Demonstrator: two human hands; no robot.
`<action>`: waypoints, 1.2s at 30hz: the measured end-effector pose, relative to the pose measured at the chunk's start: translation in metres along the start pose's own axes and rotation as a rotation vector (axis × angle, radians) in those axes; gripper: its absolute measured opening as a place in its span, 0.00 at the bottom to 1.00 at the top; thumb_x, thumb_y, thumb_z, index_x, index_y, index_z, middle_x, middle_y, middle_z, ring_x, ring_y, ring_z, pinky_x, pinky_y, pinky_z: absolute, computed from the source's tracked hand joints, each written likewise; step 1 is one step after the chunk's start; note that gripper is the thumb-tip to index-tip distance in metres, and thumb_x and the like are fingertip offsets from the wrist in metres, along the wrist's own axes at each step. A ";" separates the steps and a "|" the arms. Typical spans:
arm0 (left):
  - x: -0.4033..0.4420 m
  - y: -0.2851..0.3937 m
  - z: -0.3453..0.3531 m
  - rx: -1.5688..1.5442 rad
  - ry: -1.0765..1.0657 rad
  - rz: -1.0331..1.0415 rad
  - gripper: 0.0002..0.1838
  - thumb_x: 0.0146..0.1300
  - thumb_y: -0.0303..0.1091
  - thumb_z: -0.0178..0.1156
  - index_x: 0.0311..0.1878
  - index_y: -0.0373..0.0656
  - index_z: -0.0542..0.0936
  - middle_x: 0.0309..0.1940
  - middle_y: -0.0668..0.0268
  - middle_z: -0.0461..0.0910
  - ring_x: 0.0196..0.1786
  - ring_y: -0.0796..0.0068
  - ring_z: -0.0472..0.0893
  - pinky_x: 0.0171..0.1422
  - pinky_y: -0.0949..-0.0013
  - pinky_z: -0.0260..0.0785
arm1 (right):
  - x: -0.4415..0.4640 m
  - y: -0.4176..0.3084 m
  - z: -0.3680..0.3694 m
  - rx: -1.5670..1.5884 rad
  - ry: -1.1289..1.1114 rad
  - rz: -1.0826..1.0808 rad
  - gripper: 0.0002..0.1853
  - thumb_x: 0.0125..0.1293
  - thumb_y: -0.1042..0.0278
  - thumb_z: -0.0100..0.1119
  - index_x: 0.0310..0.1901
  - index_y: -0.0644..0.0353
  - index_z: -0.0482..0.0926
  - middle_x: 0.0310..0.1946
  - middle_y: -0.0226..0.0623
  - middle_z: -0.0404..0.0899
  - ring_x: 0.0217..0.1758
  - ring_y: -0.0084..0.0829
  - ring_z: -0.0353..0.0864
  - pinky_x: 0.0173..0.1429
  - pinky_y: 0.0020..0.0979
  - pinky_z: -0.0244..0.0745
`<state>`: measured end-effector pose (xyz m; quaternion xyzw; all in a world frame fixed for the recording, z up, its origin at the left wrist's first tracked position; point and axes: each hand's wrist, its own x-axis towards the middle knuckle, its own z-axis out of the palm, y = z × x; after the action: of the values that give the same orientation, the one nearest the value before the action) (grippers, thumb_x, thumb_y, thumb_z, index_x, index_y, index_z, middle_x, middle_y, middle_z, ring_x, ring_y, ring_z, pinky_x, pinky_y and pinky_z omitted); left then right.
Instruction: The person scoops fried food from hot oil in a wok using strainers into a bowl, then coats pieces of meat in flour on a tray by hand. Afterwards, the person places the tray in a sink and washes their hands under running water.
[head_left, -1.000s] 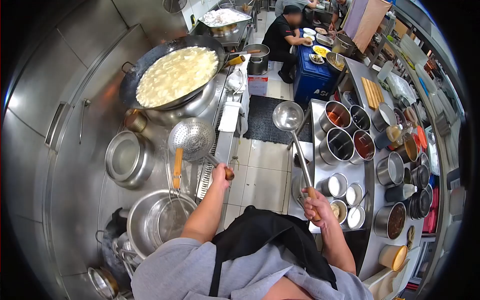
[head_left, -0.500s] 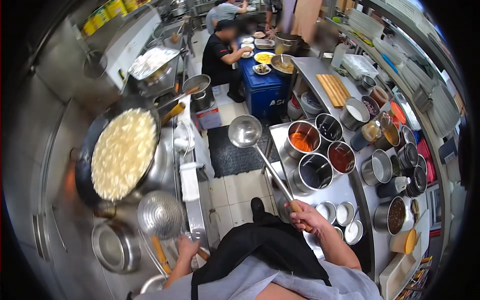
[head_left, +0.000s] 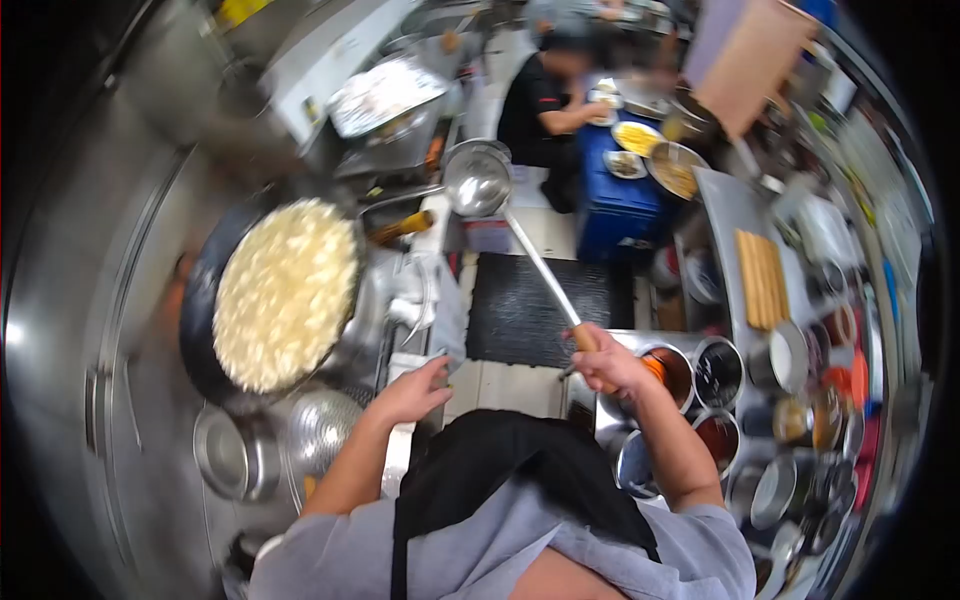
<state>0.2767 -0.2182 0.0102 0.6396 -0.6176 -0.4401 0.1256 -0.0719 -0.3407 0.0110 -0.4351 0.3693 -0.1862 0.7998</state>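
My right hand (head_left: 610,362) is closed round the wooden handle of a long ladle (head_left: 545,265), whose round bowl is up at the top centre, in front of a pot. My left hand (head_left: 415,390) holds nothing; its fingers are apart beside the counter edge, near a white cloth (head_left: 408,368). A large black wok (head_left: 200,320) at the left is filled with pale chunks in liquid (head_left: 285,295). Below the wok the perforated skimmer (head_left: 322,430) lies on the steel counter, blurred.
A metal bowl (head_left: 225,455) sits below the wok. Pots of red and dark sauces (head_left: 718,372) stand at the right, near a wooden board (head_left: 760,280). Beyond the black floor mat (head_left: 540,310), a person in black (head_left: 535,105) sits by a blue box (head_left: 610,205) bearing dishes.
My left hand has let go of the skimmer and moved forward, up along the counter. The ladle in my right hand has swung toward the wok side. The camera view has shifted.
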 end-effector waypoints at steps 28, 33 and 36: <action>0.261 -0.010 -0.189 -0.849 0.369 -0.118 0.22 0.66 0.25 0.56 0.64 0.39 0.69 0.50 0.58 0.78 0.50 0.70 0.78 0.55 0.69 0.70 | 0.540 -0.132 -0.099 -1.778 -0.432 -0.283 0.43 0.56 0.52 0.66 0.72 0.28 0.56 0.53 0.43 0.73 0.55 0.48 0.77 0.55 0.47 0.74; 0.296 0.026 -0.210 -0.793 0.477 -0.167 0.20 0.67 0.26 0.57 0.61 0.38 0.71 0.47 0.57 0.79 0.46 0.71 0.78 0.51 0.69 0.71 | 0.613 -0.216 -0.188 -1.046 -0.377 -0.623 0.47 0.52 0.57 0.70 0.72 0.59 0.56 0.67 0.49 0.64 0.61 0.45 0.72 0.63 0.43 0.70; 0.331 0.053 -0.220 -0.763 0.503 -0.129 0.18 0.67 0.27 0.57 0.60 0.37 0.72 0.45 0.57 0.80 0.44 0.72 0.78 0.49 0.69 0.71 | 0.590 -0.337 -0.279 -0.772 -0.207 -0.414 0.41 0.59 0.61 0.67 0.71 0.59 0.58 0.50 0.40 0.77 0.50 0.30 0.77 0.52 0.33 0.74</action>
<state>0.3484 -0.6112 0.0404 0.6715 -0.3208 -0.4740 0.4706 0.1146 -1.0477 -0.0584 -0.7826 0.2349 -0.1465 0.5575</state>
